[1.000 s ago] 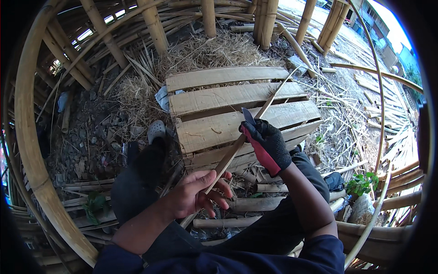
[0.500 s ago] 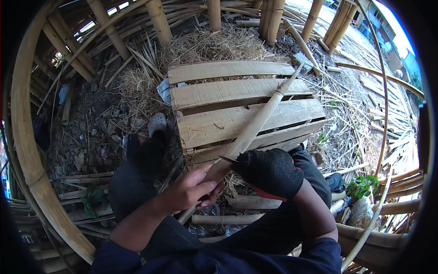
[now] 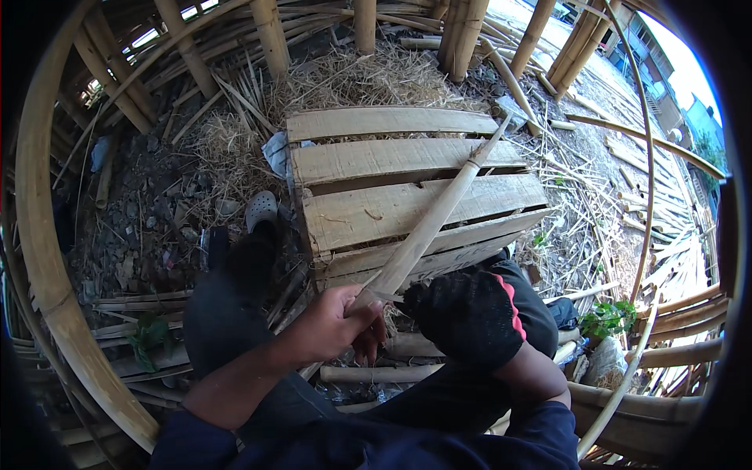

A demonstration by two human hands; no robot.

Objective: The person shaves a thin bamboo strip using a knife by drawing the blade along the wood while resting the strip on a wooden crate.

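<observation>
A long piece of split bamboo (image 3: 439,211) slants across a wooden crate (image 3: 352,205), its thin far tip past the crate's far right corner. My bare left hand (image 3: 338,321) is wrapped round the bamboo's near end. In my right hand (image 3: 470,317), covered by a black glove with a red edge, is a knife; its handle is hidden in the fist. The knife's blade (image 3: 384,296) lies against the bamboo just beyond my left fingers. A thin shaving seems to lift there.
Bamboo posts (image 3: 270,39) stand along the far side, with straw (image 3: 368,82) heaped before them. A bent bamboo hoop (image 3: 59,290) curves up the left. Bamboo poles (image 3: 384,374) lie below my hands, and a green plant (image 3: 609,319) grows at right. My shoe (image 3: 261,210) rests left of the crate.
My right hand has drawn the knife back along the bamboo toward me, and the fist has turned. My left hand still holds the near end, slightly lower.
</observation>
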